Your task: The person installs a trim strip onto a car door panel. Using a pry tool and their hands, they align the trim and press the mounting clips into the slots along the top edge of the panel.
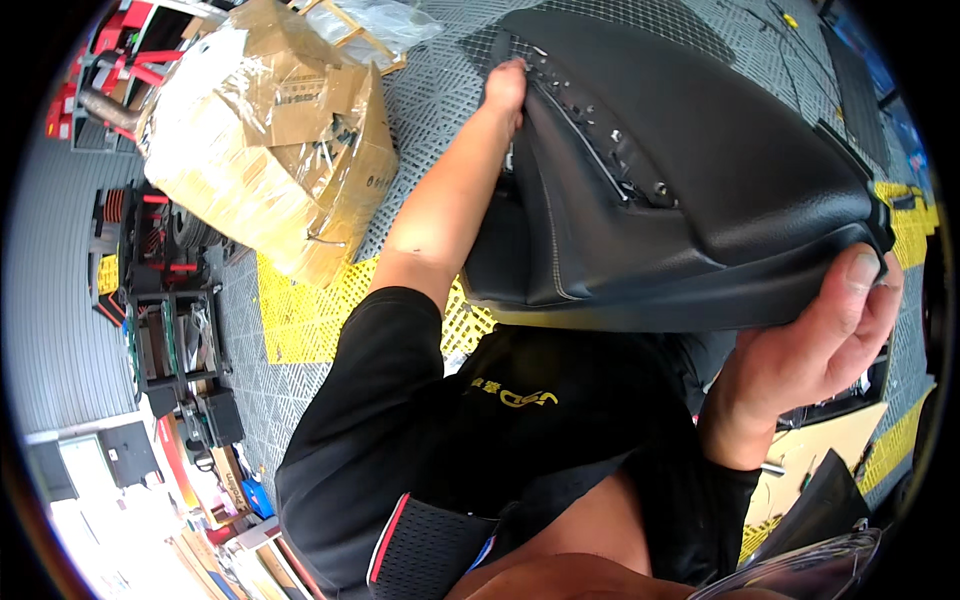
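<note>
A large black car door panel (720,130) with leather-like trim and pale stitching is held up in front of my chest. Along its inner recess run a thin metallic strip and several small clips or fittings. My left hand (507,88) grips the panel's far left edge, with its fingertips partly hidden behind it. At the near right corner, my right hand (820,345) closes on the panel's edge, thumb on the outer face and fingers beneath.
To the left stands a big cardboard box (270,140) wrapped in clear film. Black shelving (170,330) lines the left wall. Grey floor tiles (430,110) meet yellow ones (310,310). A beige board (810,475) and a dark curved part (825,505) lie at lower right. Cables (790,40) run across the floor.
</note>
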Tool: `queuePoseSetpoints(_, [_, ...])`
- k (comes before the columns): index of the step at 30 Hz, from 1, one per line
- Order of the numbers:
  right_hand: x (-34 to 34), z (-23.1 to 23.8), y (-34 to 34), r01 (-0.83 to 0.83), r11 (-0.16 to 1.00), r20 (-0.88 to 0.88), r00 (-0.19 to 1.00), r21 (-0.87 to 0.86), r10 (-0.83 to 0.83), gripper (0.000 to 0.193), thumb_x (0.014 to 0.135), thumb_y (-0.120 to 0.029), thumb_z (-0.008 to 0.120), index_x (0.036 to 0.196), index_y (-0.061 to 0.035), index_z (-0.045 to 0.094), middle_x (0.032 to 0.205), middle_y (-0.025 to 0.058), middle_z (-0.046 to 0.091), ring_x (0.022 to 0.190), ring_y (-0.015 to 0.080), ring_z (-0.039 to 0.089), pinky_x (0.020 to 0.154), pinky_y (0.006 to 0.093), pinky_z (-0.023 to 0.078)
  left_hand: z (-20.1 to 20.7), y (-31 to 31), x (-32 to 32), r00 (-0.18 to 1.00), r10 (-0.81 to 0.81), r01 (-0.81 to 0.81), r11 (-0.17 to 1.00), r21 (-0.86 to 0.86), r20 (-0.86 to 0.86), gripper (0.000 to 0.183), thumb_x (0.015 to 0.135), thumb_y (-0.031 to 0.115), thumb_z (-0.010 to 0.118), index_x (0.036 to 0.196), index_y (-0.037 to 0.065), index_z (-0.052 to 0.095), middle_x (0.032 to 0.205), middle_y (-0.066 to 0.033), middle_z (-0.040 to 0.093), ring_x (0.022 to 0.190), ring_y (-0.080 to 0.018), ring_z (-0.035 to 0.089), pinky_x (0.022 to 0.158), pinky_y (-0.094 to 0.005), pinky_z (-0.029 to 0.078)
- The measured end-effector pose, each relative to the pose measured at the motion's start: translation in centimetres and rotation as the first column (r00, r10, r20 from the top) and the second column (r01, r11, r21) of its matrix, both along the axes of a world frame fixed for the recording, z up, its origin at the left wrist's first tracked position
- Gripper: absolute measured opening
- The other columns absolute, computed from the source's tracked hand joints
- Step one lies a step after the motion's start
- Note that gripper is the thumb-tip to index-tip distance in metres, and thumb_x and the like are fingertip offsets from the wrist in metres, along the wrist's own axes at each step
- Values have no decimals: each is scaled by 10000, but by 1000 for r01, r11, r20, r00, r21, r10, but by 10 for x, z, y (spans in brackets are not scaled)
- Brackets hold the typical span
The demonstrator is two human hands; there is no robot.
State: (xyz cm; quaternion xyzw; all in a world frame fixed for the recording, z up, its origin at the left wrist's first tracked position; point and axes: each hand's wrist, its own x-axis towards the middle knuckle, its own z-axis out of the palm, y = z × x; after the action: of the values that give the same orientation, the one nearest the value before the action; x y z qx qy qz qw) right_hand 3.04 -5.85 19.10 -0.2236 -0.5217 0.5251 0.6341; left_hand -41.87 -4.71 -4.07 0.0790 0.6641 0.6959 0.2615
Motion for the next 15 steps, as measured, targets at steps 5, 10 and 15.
queuePoseSetpoints(5, [38, -49, 12, 234, 964, -1, 972, 124, -236, 306, 1073, -176, 588, 1323, -2, 615, 1012, 38, 658, 874, 105, 592, 797, 271, 493, 48, 0, 23, 703, -426, -23, 787, -617, -569, 351, 1078, 214, 465, 1290, 75, 708, 1241, -174, 723, 1138, -314, 694, 959, -455, 572])
queuePoseSetpoints(10, [78, -161, 33, 267, 892, 105, 964, -363, -246, 260, 1076, -197, 683, 1237, -14, 593, 899, -80, 536, 798, 28, 477, 698, 222, 429, 50, -13, 30, 649, -397, 170, 907, -385, -649, 489, 1109, 344, 563, 1480, 29, 607, 1512, -183, 592, 1403, -277, 536, 1184, -385, 400])
queuePoseSetpoints(15, [86, -245, 39, 231, 826, -55, 952, -515, -301, 213, 1126, -219, 595, 1178, -12, 603, 969, -43, 628, 882, 30, 535, 799, 223, 459, 48, 5, 68, 4, -759, 57, 650, -757, -651, 588, 1119, 392, 536, 1543, -14, 507, 1614, -249, 470, 1530, -379, 406, 1264, -433, 305])
